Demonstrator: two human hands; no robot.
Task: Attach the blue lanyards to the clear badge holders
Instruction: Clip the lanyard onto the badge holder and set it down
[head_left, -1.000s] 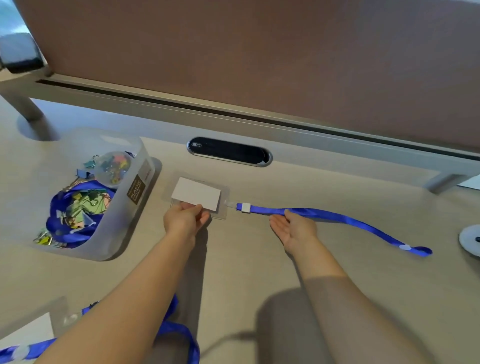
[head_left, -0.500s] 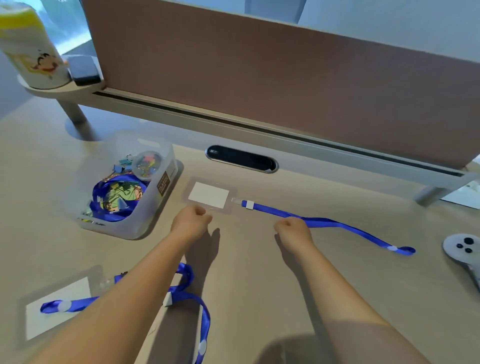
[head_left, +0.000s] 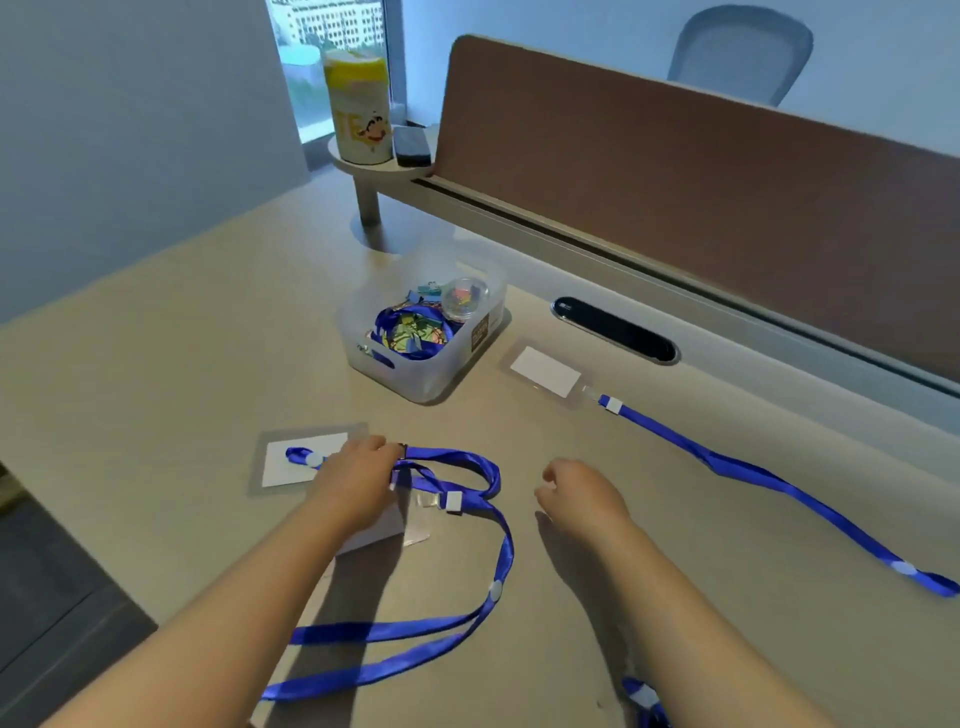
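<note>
The pale bench (head_left: 208, 322) fills most of the view, with a brown divider panel (head_left: 701, 171) standing along its far right edge and a black oval cable port (head_left: 615, 330) set into the surface just in front of it. A clear plastic bin (head_left: 415, 379) sits near the middle, holding a coiled blue lanyard, coloured clips and a small round tub. On a small round shelf (head_left: 363, 163) at the far end stands a yellow-topped canister (head_left: 361, 106) beside a dark block.

Right of the bin lies a finished badge holder (head_left: 545, 371), its blue lanyard (head_left: 753, 475) stretched straight toward the near right. At the near left a second badge holder (head_left: 291, 462) lies flat with a lanyard end across its card. A looped lanyard (head_left: 498, 540) curls from there toward the near edge, over a third clear holder (head_left: 415, 525).

The left hand (head_left: 358, 480) rests over that loop, fingers curled on the strap by its clip. The right hand (head_left: 576, 493) hovers just beside, loosely curled and holding nothing.
</note>
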